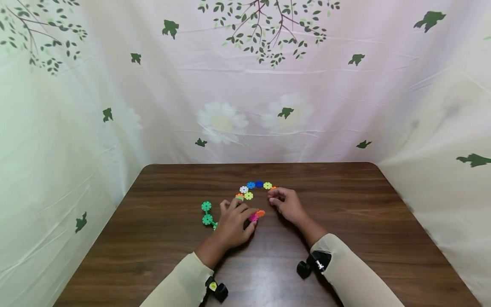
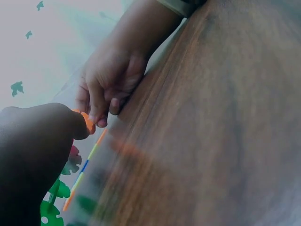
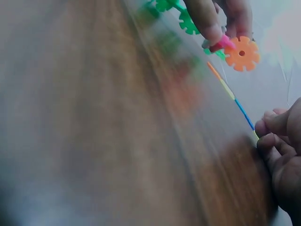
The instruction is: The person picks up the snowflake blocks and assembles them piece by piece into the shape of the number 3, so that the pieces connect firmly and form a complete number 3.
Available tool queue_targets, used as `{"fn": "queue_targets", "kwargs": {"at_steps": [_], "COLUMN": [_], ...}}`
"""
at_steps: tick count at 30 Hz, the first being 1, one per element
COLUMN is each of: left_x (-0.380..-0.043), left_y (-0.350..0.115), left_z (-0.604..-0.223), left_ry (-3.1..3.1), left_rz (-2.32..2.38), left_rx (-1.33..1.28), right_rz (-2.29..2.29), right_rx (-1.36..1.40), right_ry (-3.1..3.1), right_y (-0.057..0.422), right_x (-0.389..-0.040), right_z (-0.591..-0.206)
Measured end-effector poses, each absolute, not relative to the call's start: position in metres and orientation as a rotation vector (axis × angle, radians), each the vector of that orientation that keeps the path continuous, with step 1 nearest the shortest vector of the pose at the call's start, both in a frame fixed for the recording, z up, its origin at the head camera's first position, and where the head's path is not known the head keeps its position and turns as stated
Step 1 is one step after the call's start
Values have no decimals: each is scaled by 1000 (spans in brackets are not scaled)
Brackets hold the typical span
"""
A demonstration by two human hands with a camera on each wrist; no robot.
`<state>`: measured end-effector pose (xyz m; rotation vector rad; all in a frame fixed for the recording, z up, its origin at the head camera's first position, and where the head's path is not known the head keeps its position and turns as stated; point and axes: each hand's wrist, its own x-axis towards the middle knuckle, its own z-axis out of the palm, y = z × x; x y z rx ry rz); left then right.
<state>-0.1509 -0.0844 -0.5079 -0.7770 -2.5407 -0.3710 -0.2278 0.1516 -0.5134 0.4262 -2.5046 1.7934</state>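
My left hand (image 1: 234,224) pinches a chain of notched plastic discs near its pink disc (image 1: 253,218). An orange disc (image 3: 241,53) sticks out from the chain's end, past the fingertips. On the other side of this hand, green discs (image 1: 207,219) trail off to the left; the middle of the chain is hidden under the palm. My right hand (image 1: 289,205) reaches to the right end of the loose discs, its bent fingers beside an orange disc (image 1: 274,187) and the thumb apart from the index finger in the head view.
Loose discs lie flat in a curved row beyond the hands: a white disc (image 1: 244,189), a blue disc (image 1: 251,185), a dark blue disc (image 1: 259,184) and yellow discs (image 1: 267,185) among them. The brown wooden table (image 1: 153,264) meets a printed curtain (image 1: 245,94) behind it.
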Motion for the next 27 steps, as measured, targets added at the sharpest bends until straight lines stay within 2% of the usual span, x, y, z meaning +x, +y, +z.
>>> {"fn": "queue_targets", "kwargs": {"at_steps": [10,27], "left_x": [-153,-154], "left_y": [-86,-87], "left_z": [-511,-513], "left_ry": [-2556,-2528], "left_rz": [-399,-418], "left_rx": [-770,-775], "right_rz": [1644,1406], "right_rx": [301,313], "right_ry": [-2471,-2505], "right_y": [151,145], "right_x": [-241,-269], "right_z": [-513,-519]}}
